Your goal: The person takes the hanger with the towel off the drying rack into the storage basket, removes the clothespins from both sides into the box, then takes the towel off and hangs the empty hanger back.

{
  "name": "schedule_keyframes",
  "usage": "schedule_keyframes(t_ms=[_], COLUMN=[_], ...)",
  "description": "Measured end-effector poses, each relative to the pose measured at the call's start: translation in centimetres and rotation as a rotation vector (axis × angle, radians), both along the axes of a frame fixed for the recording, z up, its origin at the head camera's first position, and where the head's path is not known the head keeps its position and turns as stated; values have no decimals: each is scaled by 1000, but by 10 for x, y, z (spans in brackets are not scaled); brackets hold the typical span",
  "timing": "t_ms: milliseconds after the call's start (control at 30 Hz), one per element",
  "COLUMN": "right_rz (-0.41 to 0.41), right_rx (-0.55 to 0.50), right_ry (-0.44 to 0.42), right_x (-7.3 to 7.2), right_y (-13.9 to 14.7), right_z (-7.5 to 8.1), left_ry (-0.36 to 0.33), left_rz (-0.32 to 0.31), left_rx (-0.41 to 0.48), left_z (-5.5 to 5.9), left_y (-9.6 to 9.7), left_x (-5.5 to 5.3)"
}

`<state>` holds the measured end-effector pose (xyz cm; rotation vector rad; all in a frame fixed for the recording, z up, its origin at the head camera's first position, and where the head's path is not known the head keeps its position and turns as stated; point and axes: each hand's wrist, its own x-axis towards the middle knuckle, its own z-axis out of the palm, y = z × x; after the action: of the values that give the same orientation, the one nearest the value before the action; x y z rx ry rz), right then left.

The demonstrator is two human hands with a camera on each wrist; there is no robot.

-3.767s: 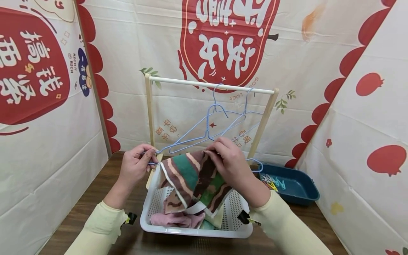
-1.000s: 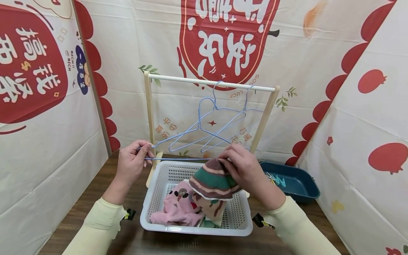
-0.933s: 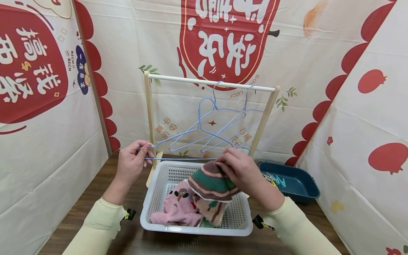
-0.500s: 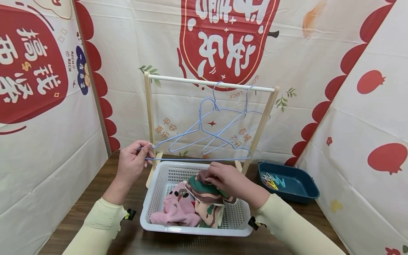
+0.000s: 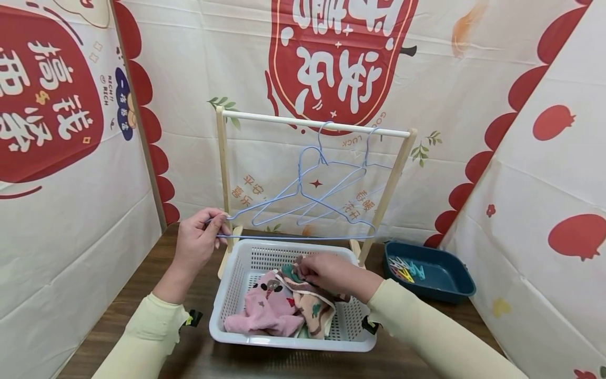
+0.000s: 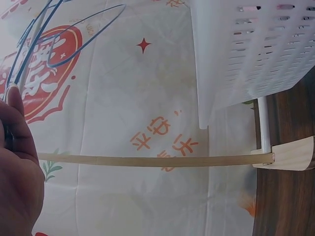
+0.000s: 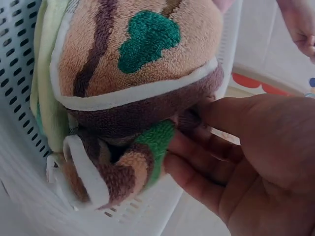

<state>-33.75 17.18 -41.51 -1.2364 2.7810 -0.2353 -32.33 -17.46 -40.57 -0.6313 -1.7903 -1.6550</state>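
My left hand (image 5: 198, 236) grips one end of a blue wire hanger (image 5: 300, 179) held up above the basket, its hook pointing upward. No cloth is on that hanger. Over the white perforated basket (image 5: 293, 345), my right hand (image 5: 333, 273) pinches a brown, tan and green patterned towel (image 5: 316, 310) between thumb and fingers. In the right wrist view the towel (image 7: 138, 54) sags in folds, its white edging showing, with the fingertips in its brown and green part. Beside it in the basket lies a pink towel (image 5: 266, 313) with an animal face on it.
Behind the basket stands a wooden rack with a white rail (image 5: 284, 120); more blue wire hangers (image 5: 366, 150) hang from it. At the right, a dark blue tray (image 5: 450, 281) holds several coloured clothespins (image 5: 402, 271). Printed cloth walls (image 5: 199, 63) enclose the table.
The patterned towel, earlier spread up against the hanger, has come down and to the right, then into the basket with my right hand. My left hand keeps the hanger nearly still.
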Motion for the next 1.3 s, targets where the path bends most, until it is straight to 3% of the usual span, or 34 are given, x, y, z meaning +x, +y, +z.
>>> schedule_keyframes(t_ms=[300, 633, 767, 933, 1133, 1300], right_rz=[91, 69, 16, -64, -191, -363], right_rx=[108, 87, 23, -39, -92, -92], right_ry=[9, -4, -75, -74, 12, 171], right_x=[-3, 3, 4, 8, 25, 38], right_y=[0, -1, 6, 20, 32, 47], right_z=[-15, -19, -15, -3, 7, 1], left_ry=[5, 10, 11, 27, 30, 53], left_rz=[-7, -5, -4, -8, -9, -11], left_rx=[1, 5, 3, 6, 10, 12], left_z=[2, 2, 2, 3, 2, 1], left_y=[-1, 0, 0, 0, -1, -2], left_x=[3, 4, 4, 4, 3, 2])
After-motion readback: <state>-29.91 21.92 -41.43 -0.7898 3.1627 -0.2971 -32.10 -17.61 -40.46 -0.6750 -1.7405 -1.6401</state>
